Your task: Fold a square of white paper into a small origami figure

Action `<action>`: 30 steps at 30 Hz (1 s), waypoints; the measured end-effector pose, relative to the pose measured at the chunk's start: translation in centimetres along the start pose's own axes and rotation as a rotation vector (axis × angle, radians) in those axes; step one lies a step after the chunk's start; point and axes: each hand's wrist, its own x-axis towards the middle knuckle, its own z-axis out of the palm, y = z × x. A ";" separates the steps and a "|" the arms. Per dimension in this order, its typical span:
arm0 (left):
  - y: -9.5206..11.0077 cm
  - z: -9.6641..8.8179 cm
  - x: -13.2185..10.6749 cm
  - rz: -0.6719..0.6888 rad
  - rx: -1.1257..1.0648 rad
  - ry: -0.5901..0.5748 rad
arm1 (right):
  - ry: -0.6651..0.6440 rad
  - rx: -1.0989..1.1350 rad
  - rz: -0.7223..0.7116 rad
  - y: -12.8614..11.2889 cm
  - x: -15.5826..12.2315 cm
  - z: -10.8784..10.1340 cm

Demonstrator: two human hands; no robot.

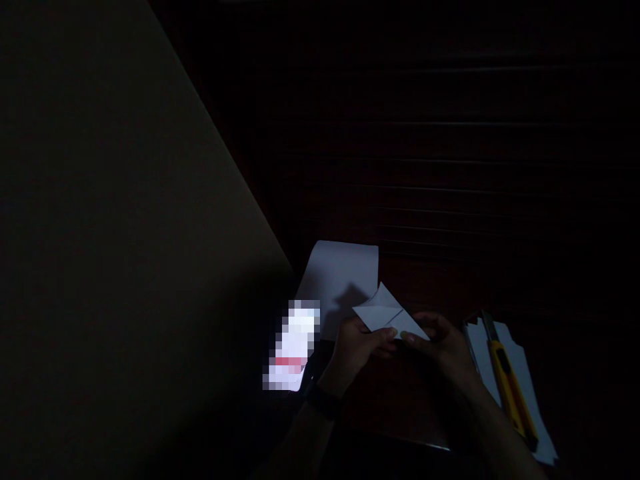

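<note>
A folded piece of white paper (383, 310) is held up between my two hands, with pointed corners and a dark crease or slit across it. My left hand (357, 347), a dark band at its wrist, pinches the paper's lower edge with the thumb on top. Close beside that thumb, my right hand (443, 343) has its own thumb pressed on the right part of the same edge. Most of the other fingers are hidden behind the paper or lost in the dark.
Behind the hands lies a white sheet (345, 267). A lit, blurred-out phone screen (295, 343) is at the left. To the right, a yellow box cutter (510, 387) rests on a stack of white paper (537, 407). A plain wall (125, 200) rises at left.
</note>
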 end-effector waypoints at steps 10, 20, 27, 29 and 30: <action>0.5 -0.1 -0.1 -0.010 -0.072 0.061 | 0.121 -0.120 -0.012 -1.1 0.1 -0.9; -0.2 -0.4 0.3 0.003 -0.191 0.025 | -0.065 -0.157 -0.113 -2.1 -0.5 -1.0; -0.5 -1.0 0.3 0.048 -0.152 0.040 | -0.199 -0.277 -0.173 -1.5 -0.7 -1.6; -0.7 -1.0 0.3 0.059 -0.146 0.039 | -0.169 -0.263 -0.179 -1.6 -1.0 -1.6; -0.7 -1.0 0.3 0.063 -0.149 0.035 | -0.120 -0.249 -0.175 -1.7 -1.2 -1.5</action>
